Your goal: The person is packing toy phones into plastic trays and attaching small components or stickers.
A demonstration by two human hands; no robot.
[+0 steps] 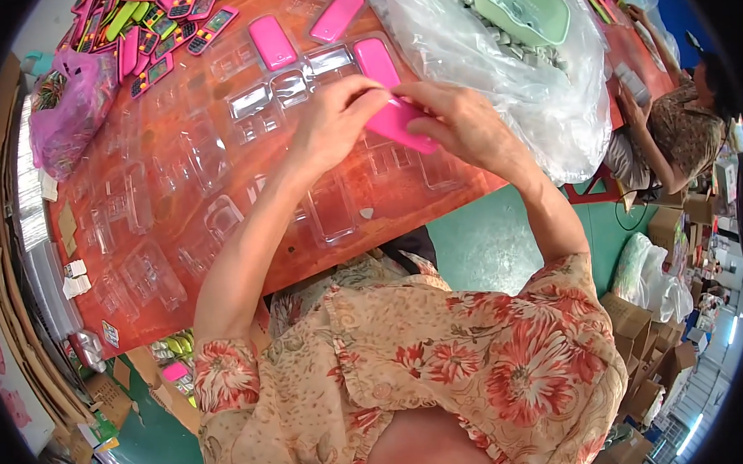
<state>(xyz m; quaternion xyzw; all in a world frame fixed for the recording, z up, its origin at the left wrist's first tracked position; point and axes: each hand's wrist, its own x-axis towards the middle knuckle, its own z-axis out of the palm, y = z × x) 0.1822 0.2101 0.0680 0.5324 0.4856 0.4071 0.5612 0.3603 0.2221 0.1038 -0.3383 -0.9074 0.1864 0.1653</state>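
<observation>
Two hands closed around one pink case [399, 123], left hand [338, 116] and right hand [458, 120] gripping its ends, above the red worktop [387, 206], clear plastic trays [217, 169] left of it, plastic bag [506, 74] to its right

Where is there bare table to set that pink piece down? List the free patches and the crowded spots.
Little is bare. The red table shows free only along its near edge, below the clear blister trays and under the right hand. Crowded: the far left corner with the toy phones, and the far right under the plastic bag. Both hands hold the pink piece.
</observation>
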